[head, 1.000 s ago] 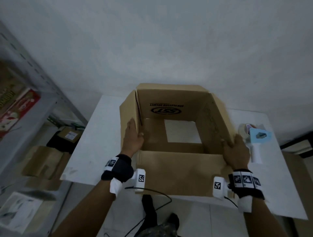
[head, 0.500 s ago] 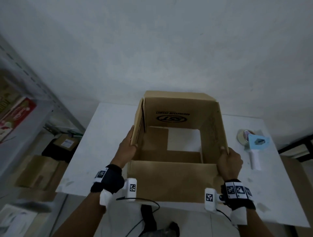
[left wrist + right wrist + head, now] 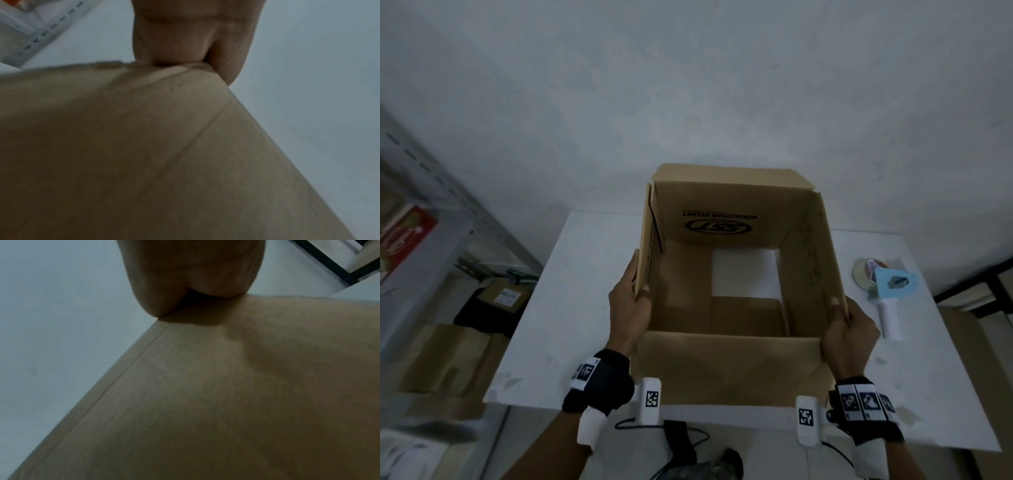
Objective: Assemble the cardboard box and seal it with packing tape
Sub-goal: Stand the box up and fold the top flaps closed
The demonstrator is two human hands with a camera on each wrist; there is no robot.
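Note:
An open brown cardboard box [image 3: 726, 370] stands on the white table [image 3: 571, 291], its bottom flaps partly folded so a square of table shows through. My left hand [image 3: 635, 298] grips the top edge of the left wall, thumb inside. My right hand [image 3: 840, 317] grips the top edge of the right wall the same way. The left wrist view is filled by the box wall [image 3: 144, 154] with my hand [image 3: 191, 35] over its edge. In the right wrist view the box wall [image 3: 226, 394] lies under my hand [image 3: 191, 272]. A light blue tape dispenser [image 3: 887, 294] with a tape roll lies to the right.
A metal shelf [image 3: 424, 219] with printed packages stands at the left. Cardboard boxes [image 3: 448, 359] lie on the floor beside the table. A black cable [image 3: 654, 428] hangs below the near table edge. A grey wall rises behind the table.
Both hands shifted from lying against the side walls to gripping their top edges. The box's left wall swung upright and the box now stands squarer and taller.

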